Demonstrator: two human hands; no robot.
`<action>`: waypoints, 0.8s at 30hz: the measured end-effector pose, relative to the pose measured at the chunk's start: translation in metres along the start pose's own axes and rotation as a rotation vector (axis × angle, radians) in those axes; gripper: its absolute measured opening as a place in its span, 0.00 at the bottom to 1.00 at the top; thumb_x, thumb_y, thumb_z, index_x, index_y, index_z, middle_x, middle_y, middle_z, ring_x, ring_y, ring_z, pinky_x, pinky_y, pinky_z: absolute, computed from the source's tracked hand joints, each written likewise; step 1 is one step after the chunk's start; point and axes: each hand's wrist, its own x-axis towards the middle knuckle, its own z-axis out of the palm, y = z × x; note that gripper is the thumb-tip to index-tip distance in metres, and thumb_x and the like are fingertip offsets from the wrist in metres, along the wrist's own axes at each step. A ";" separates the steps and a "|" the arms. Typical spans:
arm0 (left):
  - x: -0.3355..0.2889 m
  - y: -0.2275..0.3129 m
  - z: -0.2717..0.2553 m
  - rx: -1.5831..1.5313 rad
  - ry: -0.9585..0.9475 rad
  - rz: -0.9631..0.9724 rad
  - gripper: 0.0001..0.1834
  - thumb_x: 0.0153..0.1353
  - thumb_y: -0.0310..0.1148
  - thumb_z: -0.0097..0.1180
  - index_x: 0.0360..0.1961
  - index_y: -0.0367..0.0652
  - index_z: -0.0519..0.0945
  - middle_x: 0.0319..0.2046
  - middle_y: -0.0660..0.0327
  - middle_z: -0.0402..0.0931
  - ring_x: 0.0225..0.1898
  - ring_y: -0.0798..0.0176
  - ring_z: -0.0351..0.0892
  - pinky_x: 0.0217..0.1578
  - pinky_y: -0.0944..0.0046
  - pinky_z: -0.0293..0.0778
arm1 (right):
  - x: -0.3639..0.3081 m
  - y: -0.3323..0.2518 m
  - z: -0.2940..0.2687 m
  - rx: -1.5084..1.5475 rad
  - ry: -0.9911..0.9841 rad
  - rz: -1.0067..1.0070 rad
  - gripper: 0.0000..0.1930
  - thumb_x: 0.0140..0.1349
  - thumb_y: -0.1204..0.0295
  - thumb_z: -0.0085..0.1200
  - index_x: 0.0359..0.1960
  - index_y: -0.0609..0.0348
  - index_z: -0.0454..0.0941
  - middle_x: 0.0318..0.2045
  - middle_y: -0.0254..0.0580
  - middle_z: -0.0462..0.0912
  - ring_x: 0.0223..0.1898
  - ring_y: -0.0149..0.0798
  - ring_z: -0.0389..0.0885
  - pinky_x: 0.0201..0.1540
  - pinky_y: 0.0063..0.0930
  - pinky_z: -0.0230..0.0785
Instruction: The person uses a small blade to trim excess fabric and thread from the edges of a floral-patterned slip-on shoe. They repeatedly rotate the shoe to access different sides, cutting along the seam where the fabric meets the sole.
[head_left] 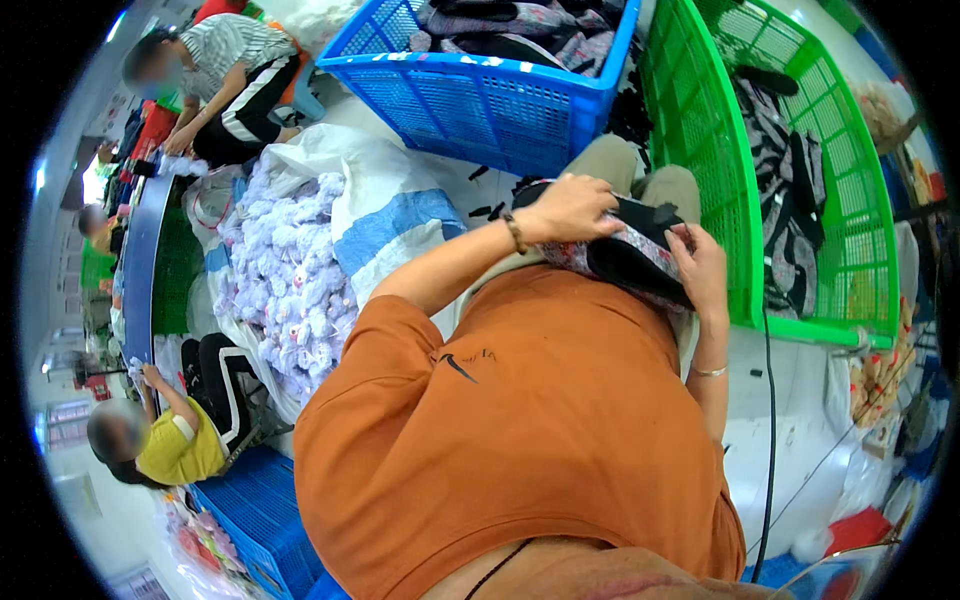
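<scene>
I see the left hand arched palm-down, fingers clamped on the patterned black cloth; the right hand slants in, fingers pinching its edge. The cloth lies between them. Beyond the fingers stands a blue basket; to their right, a green basket.

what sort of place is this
Probably a small workshop or factory floor: a blue plastic crate and a green plastic crate hold piles of fabric pieces, and an open sack brims with pale lilac plush items.
</scene>
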 end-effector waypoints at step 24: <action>-0.040 -0.032 -0.075 -0.445 0.966 -0.405 0.31 0.46 0.19 0.64 0.54 0.37 0.70 0.44 0.58 0.75 0.52 0.62 0.71 0.46 0.66 0.73 | 0.001 -0.059 0.029 0.143 0.144 -0.401 0.15 0.47 0.74 0.63 0.37 0.62 0.74 0.29 0.41 0.78 0.28 0.35 0.77 0.28 0.26 0.70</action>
